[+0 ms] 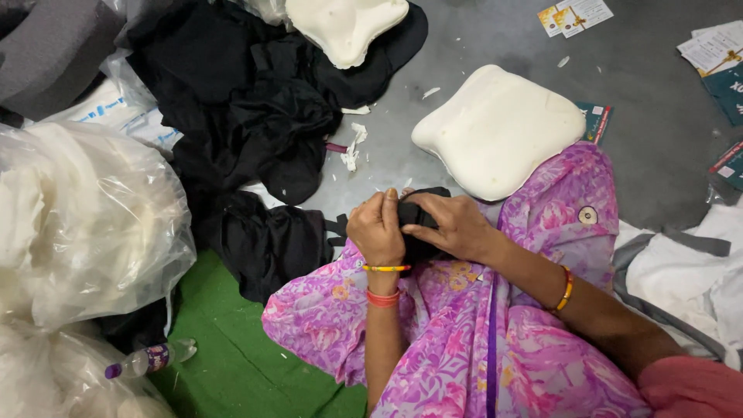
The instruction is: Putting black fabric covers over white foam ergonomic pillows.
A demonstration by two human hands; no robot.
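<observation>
Both my hands meet over my lap, which is draped in pink and purple floral cloth. My left hand [377, 227] and my right hand [449, 226] both grip a small piece of black fabric [422, 198], bunched between the fingers. A white contoured foam pillow [495, 128] rests just beyond my hands, against my knee. Most of the black fabric is hidden under my fingers.
A heap of black fabric covers [255, 116] lies to the left, with a second foam pillow [346, 25] on top. Clear plastic bags of white material [85, 224] stand far left. A plastic bottle [151, 359] lies on green matting [232, 340]. Printed cards [574, 15] lie on the grey floor.
</observation>
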